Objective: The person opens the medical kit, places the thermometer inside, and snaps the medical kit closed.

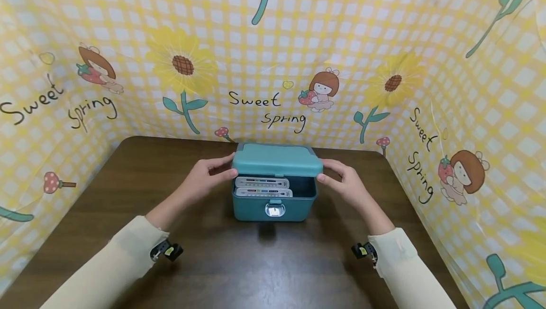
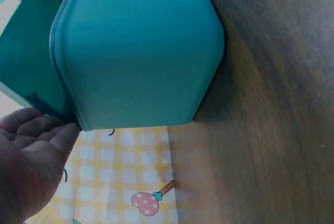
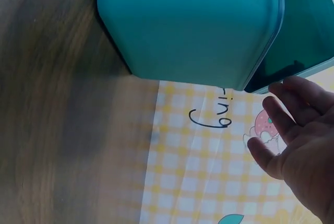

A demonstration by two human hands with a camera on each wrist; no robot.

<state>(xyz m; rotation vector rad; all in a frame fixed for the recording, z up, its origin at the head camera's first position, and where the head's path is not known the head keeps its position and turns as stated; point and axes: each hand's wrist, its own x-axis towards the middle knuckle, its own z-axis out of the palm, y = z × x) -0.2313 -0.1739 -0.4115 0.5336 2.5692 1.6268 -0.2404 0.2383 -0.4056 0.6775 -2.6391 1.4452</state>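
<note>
A teal storage box (image 1: 264,208) stands with its hinged lid (image 1: 277,159) partly raised. My left hand (image 1: 205,176) touches the lid's left end, thumb at the front corner and a finger farther back. At the opposite end, my right hand (image 1: 346,183) touches the lid in the same way. Fingers of the left hand (image 2: 39,145) lie by the lid's edge in the left wrist view; those of the right hand (image 3: 302,130) are spread in the right wrist view. Two long white pieces with small coloured marks, one in front (image 1: 263,192) and one behind (image 1: 262,182), lie inside.
A silver clasp (image 1: 275,210) sits on the box's front. The dark wooden table (image 1: 273,271) bears the box near its back edge. Yellow checked cloth (image 1: 264,53) with printed flowers hangs behind and on both sides.
</note>
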